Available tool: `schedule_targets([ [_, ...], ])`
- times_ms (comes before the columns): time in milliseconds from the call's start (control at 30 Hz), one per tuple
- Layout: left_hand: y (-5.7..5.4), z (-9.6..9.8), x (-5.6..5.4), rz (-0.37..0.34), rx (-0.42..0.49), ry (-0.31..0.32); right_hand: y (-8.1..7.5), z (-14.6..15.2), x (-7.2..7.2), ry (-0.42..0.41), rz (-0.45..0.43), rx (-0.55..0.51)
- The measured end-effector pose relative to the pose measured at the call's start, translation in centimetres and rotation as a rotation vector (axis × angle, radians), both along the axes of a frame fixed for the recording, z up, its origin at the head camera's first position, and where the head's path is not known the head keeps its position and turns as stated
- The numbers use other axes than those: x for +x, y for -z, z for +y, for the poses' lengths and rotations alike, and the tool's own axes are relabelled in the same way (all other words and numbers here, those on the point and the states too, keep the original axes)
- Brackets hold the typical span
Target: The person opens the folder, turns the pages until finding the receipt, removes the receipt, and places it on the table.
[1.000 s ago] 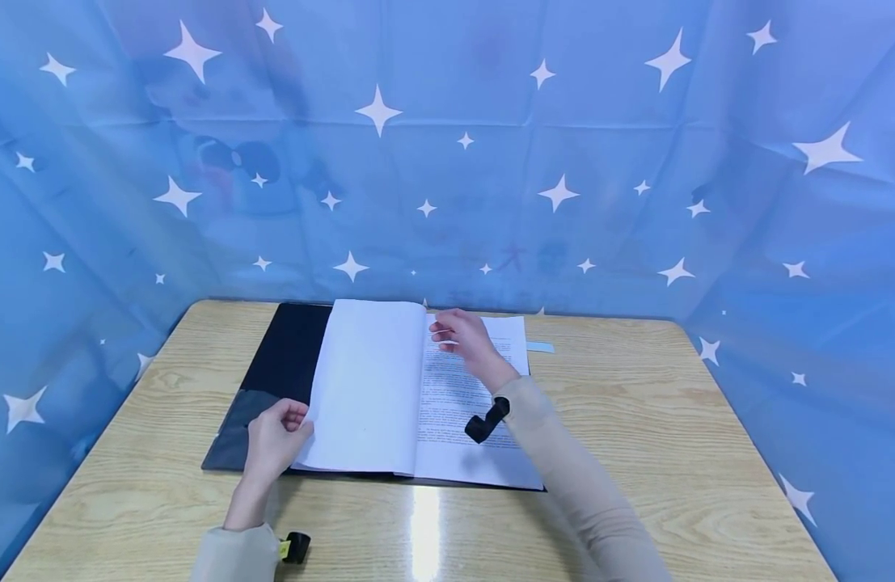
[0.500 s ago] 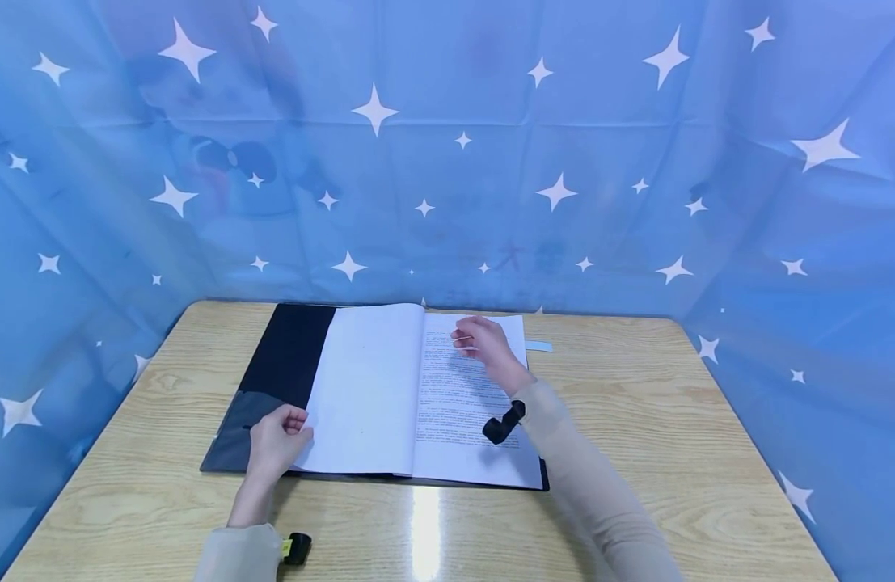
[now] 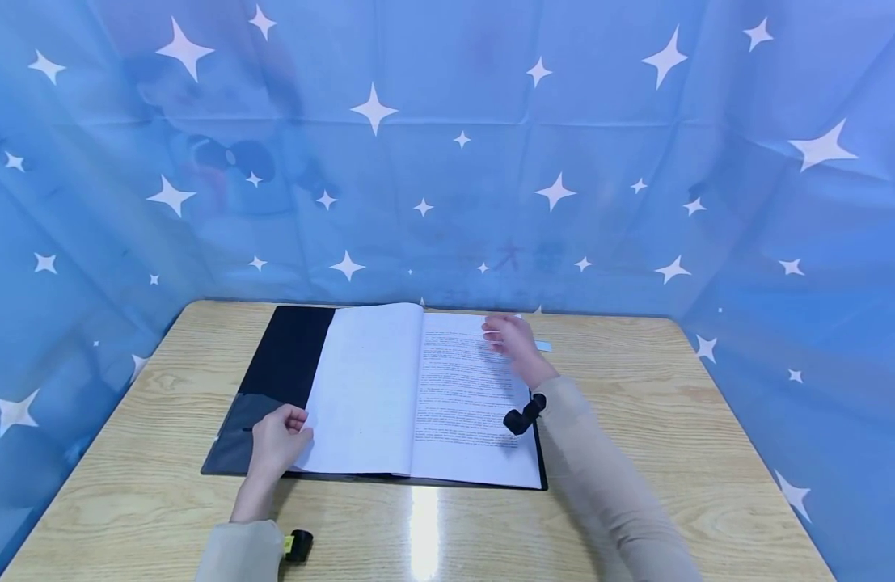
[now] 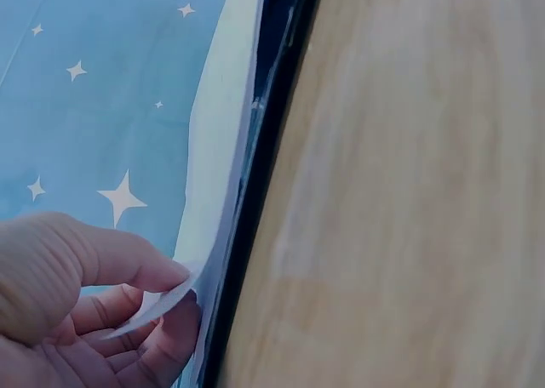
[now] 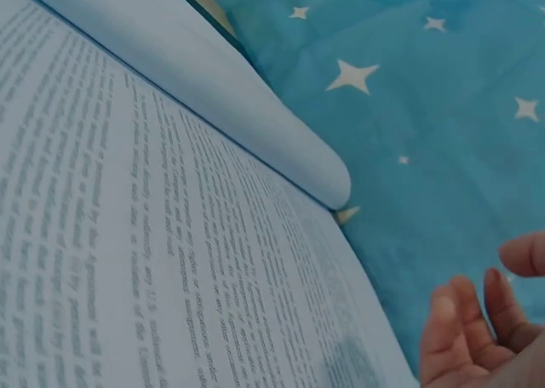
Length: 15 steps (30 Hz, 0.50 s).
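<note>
A black folder point(image 3: 290, 347) lies open on the table with a thick set of white pages. Its left page point(image 3: 363, 388) looks blank, while the right page point(image 3: 465, 404) bears printed text. My left hand point(image 3: 276, 440) is at the lower left edge of the pages; in the left wrist view its thumb and fingers pinch a curled page corner point(image 4: 157, 307). Over the upper right part of the printed page is my right hand point(image 3: 516, 343), its fingers loosely bent with nothing between them. It partly covers a light blue tab point(image 3: 543, 346) sticking out at the right.
The folder rests on a light wood table point(image 3: 636, 420), near its back edge. Behind and beside the table hangs a blue curtain point(image 3: 447, 178) with white stars. A black wrist camera point(image 3: 523, 415) on the right wrist overlaps the printed page.
My right hand has moved right, from near the middle fold to the right page's outer edge. The left page has settled flatter. My left hand has stayed almost in place.
</note>
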State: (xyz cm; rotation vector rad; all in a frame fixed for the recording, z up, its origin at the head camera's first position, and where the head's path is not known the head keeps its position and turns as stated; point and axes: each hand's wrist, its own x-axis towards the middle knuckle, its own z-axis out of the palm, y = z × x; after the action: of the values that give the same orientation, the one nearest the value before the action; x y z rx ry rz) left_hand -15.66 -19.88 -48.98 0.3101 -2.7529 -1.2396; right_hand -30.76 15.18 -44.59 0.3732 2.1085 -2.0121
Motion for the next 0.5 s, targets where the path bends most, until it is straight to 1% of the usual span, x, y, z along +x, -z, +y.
schedule_targets([
  [267, -0.1, 0.1, 0.0, -0.015, -0.028, 0.008, -0.2, 1.6, -0.8, 0.032, 0.002, 0.046],
  [433, -0.5, 0.3, 0.1, -0.038, -0.071, 0.009, -0.4, 2.4, -1.4, 0.056, -0.013, 0.054],
  [500, -0.5, 0.3, 0.1, -0.039, -0.092, 0.007, -0.4, 2.7, -1.6, 0.066, -0.014, 0.073],
])
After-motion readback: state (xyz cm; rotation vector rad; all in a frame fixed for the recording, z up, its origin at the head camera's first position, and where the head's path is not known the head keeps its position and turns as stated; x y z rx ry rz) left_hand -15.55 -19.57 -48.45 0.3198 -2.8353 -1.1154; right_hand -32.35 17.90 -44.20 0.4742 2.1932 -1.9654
